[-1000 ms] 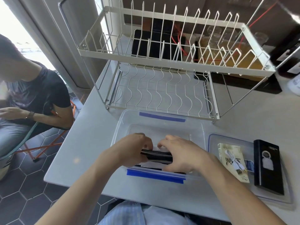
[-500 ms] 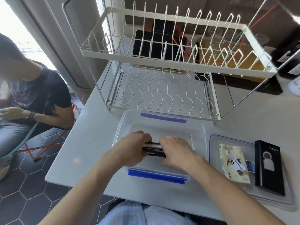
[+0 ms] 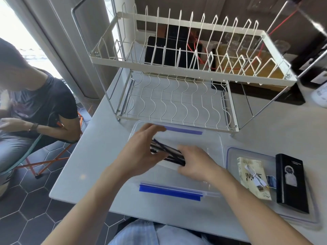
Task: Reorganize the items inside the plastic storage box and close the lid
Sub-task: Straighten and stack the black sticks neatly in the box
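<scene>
While lifted over the storage box [image 3: 216, 149], dark items [image 3: 168, 152] sit between left hand [image 3: 139, 154] and right hand [image 3: 196, 163].

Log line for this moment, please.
hands: left and right hold dark flat items | over open storage box | lid off, right of box

A white two-tier dish rack [image 3: 178, 71] stands on the grey table [image 3: 92, 151] — a seated person [image 3: 35, 106] beside it.
</scene>
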